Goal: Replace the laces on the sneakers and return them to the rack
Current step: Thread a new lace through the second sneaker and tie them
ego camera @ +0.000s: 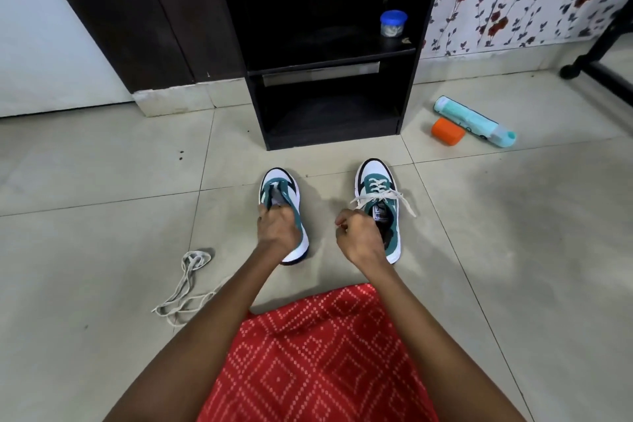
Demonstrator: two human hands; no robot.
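Two teal-and-white sneakers stand on the tiled floor in front of the dark rack (pixel 407 86). The left sneaker (pixel 291 188) has no lace in it, and my left hand (pixel 279 228) grips its collar with fingers curled over the opening. The right sneaker (pixel 378 192) is threaded with a white lace (pixel 399 197) whose ends lie loose across its top. My right hand (pixel 356 231) is at that shoe's opening, fingers curled round the near side of the collar beside the tongue. A loose pale lace (pixel 186 284) lies in a tangle on the floor at the left.
A blue-lidded jar (pixel 393 23) stands on the rack's middle shelf; the bottom shelf holds nothing. An orange object (pixel 447 131) and a teal bottle (pixel 474 122) lie on the floor right of the rack. A red patterned cloth (pixel 318 363) covers my lap.
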